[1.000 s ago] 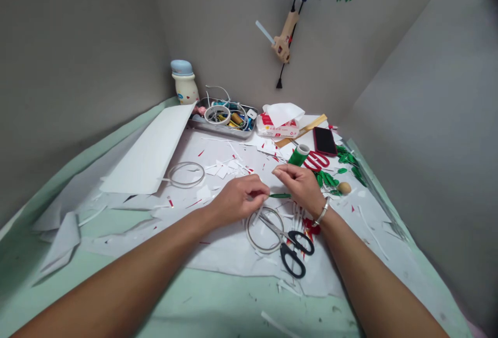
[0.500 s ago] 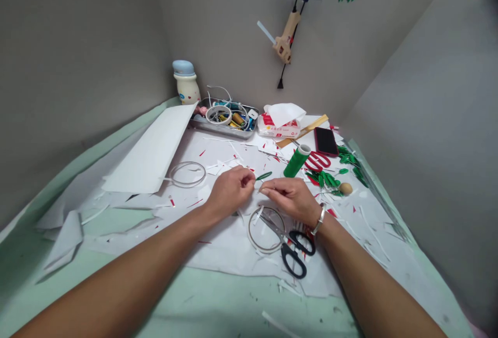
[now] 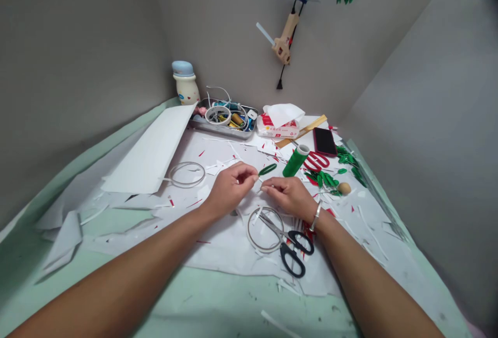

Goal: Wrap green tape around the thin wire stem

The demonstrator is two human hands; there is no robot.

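Observation:
Between finger and thumb, my left hand [image 3: 234,185] pinches the thin stem of a small green leaf [image 3: 267,169], whose long oval blade points up to the right. Close beside it, my right hand [image 3: 286,192] is closed in a pinch on a thin pale strip or wire below the leaf; its exact kind is too small to make out. A spool of green thread [image 3: 295,161] stands upright just beyond my right hand. Black-handled scissors [image 3: 286,240] lie in front of both hands, their blades over a roll of narrow tape [image 3: 249,229].
Several green leaves [image 3: 327,179] and a small wooden ball [image 3: 344,188] lie at the right, near red-handled scissors [image 3: 316,161] and a phone [image 3: 324,142]. Behind are a metal tray [image 3: 229,130] of supplies and a tissue pack [image 3: 278,127]. A glue gun [image 3: 286,42] hangs on the wall.
The leaf now shows more fully and sits slightly higher and farther right. My left fingers have shifted a little right and opened their curl; my right hand stays close by.

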